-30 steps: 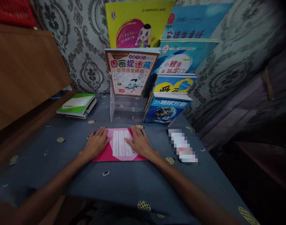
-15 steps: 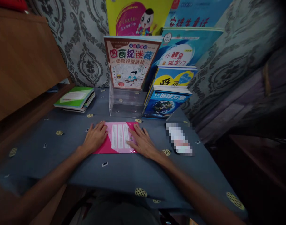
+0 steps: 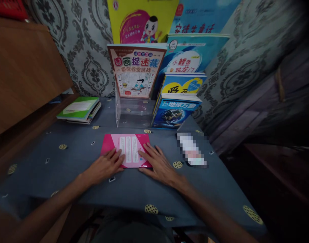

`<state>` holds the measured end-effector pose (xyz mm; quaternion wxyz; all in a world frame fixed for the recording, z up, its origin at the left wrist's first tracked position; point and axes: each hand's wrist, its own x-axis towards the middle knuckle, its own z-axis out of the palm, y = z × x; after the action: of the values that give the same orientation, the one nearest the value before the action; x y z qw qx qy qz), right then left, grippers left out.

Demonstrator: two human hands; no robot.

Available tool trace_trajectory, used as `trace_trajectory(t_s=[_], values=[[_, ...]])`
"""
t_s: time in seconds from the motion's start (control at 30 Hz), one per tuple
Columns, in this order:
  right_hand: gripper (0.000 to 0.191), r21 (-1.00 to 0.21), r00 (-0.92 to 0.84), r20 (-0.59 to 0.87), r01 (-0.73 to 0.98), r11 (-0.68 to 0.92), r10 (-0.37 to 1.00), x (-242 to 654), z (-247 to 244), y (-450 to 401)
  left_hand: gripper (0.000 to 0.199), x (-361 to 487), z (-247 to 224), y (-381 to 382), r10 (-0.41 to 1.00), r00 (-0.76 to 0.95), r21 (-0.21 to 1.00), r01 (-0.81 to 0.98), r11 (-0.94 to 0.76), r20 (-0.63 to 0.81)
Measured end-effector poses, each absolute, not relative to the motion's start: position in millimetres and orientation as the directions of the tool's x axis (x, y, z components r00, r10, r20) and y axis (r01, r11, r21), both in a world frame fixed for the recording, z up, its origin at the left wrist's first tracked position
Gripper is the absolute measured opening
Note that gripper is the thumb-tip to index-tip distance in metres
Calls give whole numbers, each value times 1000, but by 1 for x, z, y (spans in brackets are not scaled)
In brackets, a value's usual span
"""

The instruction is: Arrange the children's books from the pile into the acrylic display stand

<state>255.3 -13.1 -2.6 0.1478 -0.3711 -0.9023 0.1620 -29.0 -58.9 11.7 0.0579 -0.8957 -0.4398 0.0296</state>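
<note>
A pink book (image 3: 130, 148) with white text panels lies flat and closed on the cloth-covered table (image 3: 76, 162). My left hand (image 3: 107, 165) rests on its lower left part, fingers stretched over the cover. Across the right edge lies my right hand (image 3: 158, 164), its fingers spread and the thumb by the lower edge. Neither hand grips anything. Just behind the book stands a clear acrylic rack (image 3: 134, 116) that holds several upright books, among them a brown-framed book (image 3: 135, 72) and a blue book with a globe (image 3: 173, 113).
A small stack of books with a green cover (image 3: 80, 108) sits at the back left, near a wooden cabinet (image 3: 28, 74). To the right of my right hand lies a pixelated object (image 3: 192, 150). Patterned curtain or wallpaper (image 3: 90, 50) rises behind the table.
My left hand has slid from the book's left edge down and right onto its lower part. My right hand has shifted slightly downward along the right side. The camera view has shifted a little.
</note>
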Motion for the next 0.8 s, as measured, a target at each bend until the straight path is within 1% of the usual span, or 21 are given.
trace_trajectory(t_s=[0.07,0.13,0.27,0.37,0.43,0.47,0.57,0.63,0.7,0.77,0.8], values=[[57,-421,-681,164,606,675,713,257,-3,-15,40,-27,11,-63,766,643,-172,753,-635,-7],[50,-459,-673,206,575,677,711,260,-6,-15,38,-26,14,-65,749,663,-187,734,-653,-14],[41,-576,-625,318,470,669,713,267,-10,-10,34,-26,26,-66,737,676,-169,725,-668,-14],[41,-699,-536,364,383,603,762,270,-9,-4,28,-29,35,-67,754,654,-114,755,-646,57],[40,-776,-473,368,318,545,801,270,-8,0,26,-31,41,-69,783,601,-17,795,-606,159],[40,-806,-442,366,289,517,819,270,-7,2,25,-31,45,-71,799,561,57,810,-584,214],[41,-884,-331,335,214,416,882,266,-5,11,25,-29,63,-74,850,404,337,792,-510,338],[48,-938,-237,297,109,329,925,261,-4,16,28,-25,78,-74,883,292,509,731,-454,368],[57,-966,-175,256,-66,248,951,254,-1,20,31,-20,90,-73,910,174,641,661,-391,375],[62,-958,-178,203,-240,158,963,245,3,19,34,-14,95,-70,934,46,763,563,-317,354],[60,-949,-213,173,-296,106,962,241,5,18,35,-12,94,-68,946,-15,826,492,-275,324]])
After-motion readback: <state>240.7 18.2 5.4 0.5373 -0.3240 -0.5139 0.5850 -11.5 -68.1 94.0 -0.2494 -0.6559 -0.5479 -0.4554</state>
